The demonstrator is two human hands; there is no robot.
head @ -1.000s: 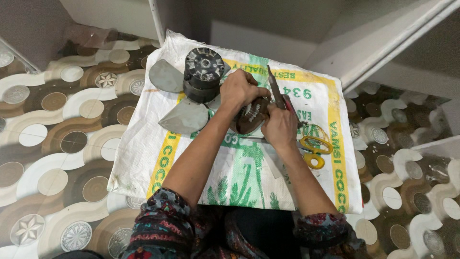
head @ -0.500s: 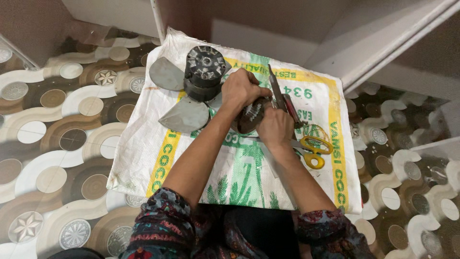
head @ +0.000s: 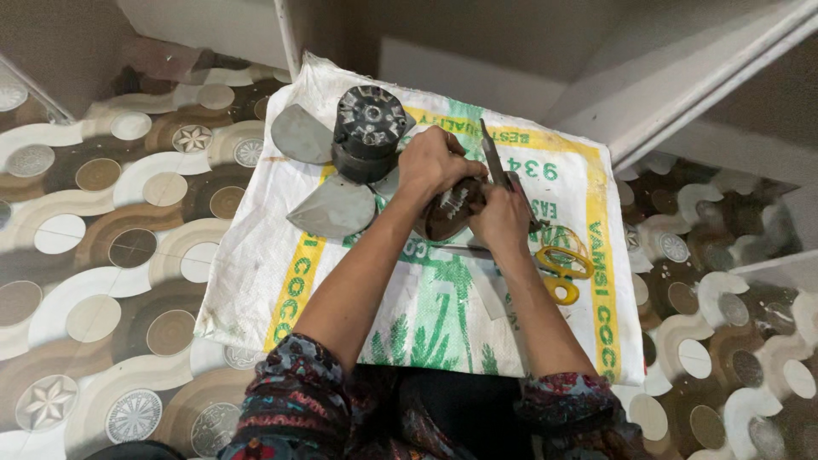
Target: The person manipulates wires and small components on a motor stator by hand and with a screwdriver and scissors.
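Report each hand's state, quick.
Left hand: closed on the dark round part.
Right hand: closed on a flat metal tool.

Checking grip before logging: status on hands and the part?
Left hand grips dark round part. Right hand holds flat metal tool against it. Fan motor, yellow scissors close by.

Both arms reach forward, bent a little at the elbows, and come close together. The left hand (head: pixel 433 166) is curled tight, fingers folded under. The right hand (head: pixel 501 217) sits just beside it, fingers closed too.
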